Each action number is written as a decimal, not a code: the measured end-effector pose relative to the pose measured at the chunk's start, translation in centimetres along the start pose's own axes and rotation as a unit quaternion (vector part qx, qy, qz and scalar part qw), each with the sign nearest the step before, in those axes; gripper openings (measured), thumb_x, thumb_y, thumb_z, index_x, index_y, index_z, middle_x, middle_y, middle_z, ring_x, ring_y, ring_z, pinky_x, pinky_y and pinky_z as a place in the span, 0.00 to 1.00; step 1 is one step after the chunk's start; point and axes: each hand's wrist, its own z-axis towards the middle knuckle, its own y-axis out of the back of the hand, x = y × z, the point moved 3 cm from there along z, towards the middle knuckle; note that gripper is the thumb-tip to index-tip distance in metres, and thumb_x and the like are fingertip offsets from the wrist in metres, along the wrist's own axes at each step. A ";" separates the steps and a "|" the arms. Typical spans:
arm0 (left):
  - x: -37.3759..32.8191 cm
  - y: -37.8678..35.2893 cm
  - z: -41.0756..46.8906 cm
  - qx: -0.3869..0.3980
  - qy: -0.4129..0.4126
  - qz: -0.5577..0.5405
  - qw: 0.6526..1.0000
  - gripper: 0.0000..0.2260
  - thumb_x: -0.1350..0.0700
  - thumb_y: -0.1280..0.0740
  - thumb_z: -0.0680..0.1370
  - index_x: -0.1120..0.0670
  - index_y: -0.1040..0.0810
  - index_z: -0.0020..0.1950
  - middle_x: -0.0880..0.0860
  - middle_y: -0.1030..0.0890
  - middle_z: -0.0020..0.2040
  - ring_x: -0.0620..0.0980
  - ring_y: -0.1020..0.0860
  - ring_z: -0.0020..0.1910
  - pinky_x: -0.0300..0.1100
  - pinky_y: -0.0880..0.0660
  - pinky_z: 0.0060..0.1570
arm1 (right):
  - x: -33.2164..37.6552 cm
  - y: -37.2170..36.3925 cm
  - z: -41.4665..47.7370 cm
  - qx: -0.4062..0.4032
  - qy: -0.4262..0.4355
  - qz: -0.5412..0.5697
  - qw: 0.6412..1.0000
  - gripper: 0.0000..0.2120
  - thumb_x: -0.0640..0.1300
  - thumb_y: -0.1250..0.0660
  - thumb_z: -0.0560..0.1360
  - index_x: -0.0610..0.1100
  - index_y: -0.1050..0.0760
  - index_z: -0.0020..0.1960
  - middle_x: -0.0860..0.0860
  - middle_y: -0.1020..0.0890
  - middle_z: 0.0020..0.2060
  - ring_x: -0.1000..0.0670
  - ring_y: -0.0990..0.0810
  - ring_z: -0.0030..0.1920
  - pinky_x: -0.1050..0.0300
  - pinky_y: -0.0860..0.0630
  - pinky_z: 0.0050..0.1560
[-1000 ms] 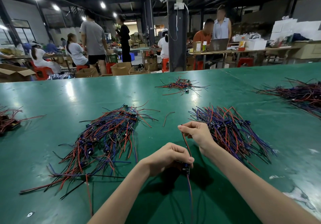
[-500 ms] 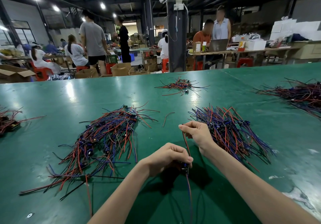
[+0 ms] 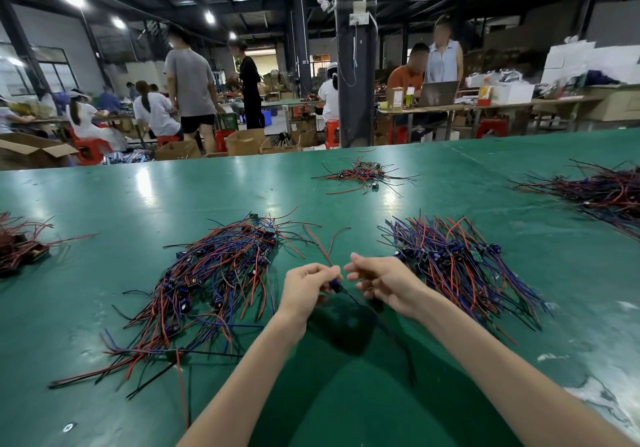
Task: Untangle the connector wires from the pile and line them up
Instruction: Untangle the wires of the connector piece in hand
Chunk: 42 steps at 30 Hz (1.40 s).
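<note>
Wire (image 3: 335, 285) pinched at its plug by left hand (image 3: 304, 287), right hand (image 3: 384, 282) loosely curled & empty; trailing leads could be snagged on pile (image 3: 460, 266) at rt, others pulled askew.

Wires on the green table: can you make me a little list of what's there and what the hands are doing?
Table: green table, shiny
Left side: messy pile of red, blue and black wires
Right side: neater bundle, wires lying mostly one way
Left hand: pinches one connector wire between the piles
Right hand: close beside it, fingers relaxed, seems to hold nothing
Far back: small pile
</note>
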 end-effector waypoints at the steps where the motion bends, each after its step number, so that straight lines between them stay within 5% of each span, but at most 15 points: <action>1: 0.0 0.5 0.2 -0.026 0.002 -0.003 1.000 0.10 0.59 0.30 0.74 0.56 0.22 0.32 0.46 0.23 0.26 0.43 0.29 0.28 0.35 0.33 0.31 | -0.2 -0.5 -0.3 0.026 -0.002 -0.012 1.000 0.10 0.46 0.33 0.76 0.39 0.21 0.42 0.50 0.20 0.30 0.56 0.28 0.25 0.66 0.34 0.27; 11: 0.4 1.4 0.8 -0.089 0.003 -0.010 0.996 0.10 0.56 0.29 0.74 0.53 0.19 0.32 0.47 0.22 0.31 0.45 0.28 0.33 0.38 0.32 0.34 | -0.9 -2.1 -1.4 0.072 0.056 -0.084 0.992 0.05 0.38 0.28 0.71 0.40 0.21 0.37 0.51 0.22 0.26 0.57 0.31 0.21 0.67 0.38 0.22; 16: 0.7 1.2 1.0 -0.056 0.020 -0.025 0.998 0.09 0.54 0.30 0.75 0.53 0.18 0.35 0.45 0.22 0.30 0.43 0.29 0.31 0.35 0.31 0.31 | -0.9 -2.3 -1.6 0.077 0.051 -0.085 0.992 0.07 0.35 0.30 0.72 0.41 0.24 0.37 0.45 0.22 0.32 0.57 0.31 0.23 0.66 0.36 0.24; 22: 0.6 0.5 1.0 0.001 0.028 -0.044 0.999 0.12 0.47 0.33 0.77 0.53 0.17 0.42 0.49 0.20 0.37 0.45 0.22 0.34 0.38 0.26 0.37 | -0.9 -2.5 -1.7 0.081 0.055 -0.040 0.994 0.07 0.32 0.33 0.73 0.40 0.24 0.38 0.48 0.19 0.29 0.57 0.31 0.22 0.67 0.36 0.23; 27: 1.0 0.0 0.9 0.063 0.022 -0.038 0.997 0.01 0.58 0.30 0.75 0.54 0.19 0.43 0.48 0.19 0.35 0.44 0.24 0.34 0.32 0.28 0.30 | -0.8 -2.3 -1.4 0.040 0.092 -0.026 0.995 0.07 0.32 0.33 0.74 0.39 0.24 0.39 0.51 0.19 0.28 0.58 0.32 0.22 0.68 0.36 0.22; 42: 1.3 0.5 1.0 0.050 0.033 -0.064 0.996 0.04 0.64 0.28 0.72 0.55 0.19 0.43 0.47 0.18 0.33 0.40 0.22 0.30 0.31 0.28 0.29 | -1.3 -2.4 -1.4 0.059 0.046 -0.043 0.996 0.07 0.31 0.34 0.74 0.39 0.21 0.41 0.44 0.25 0.32 0.58 0.37 0.19 0.67 0.41 0.20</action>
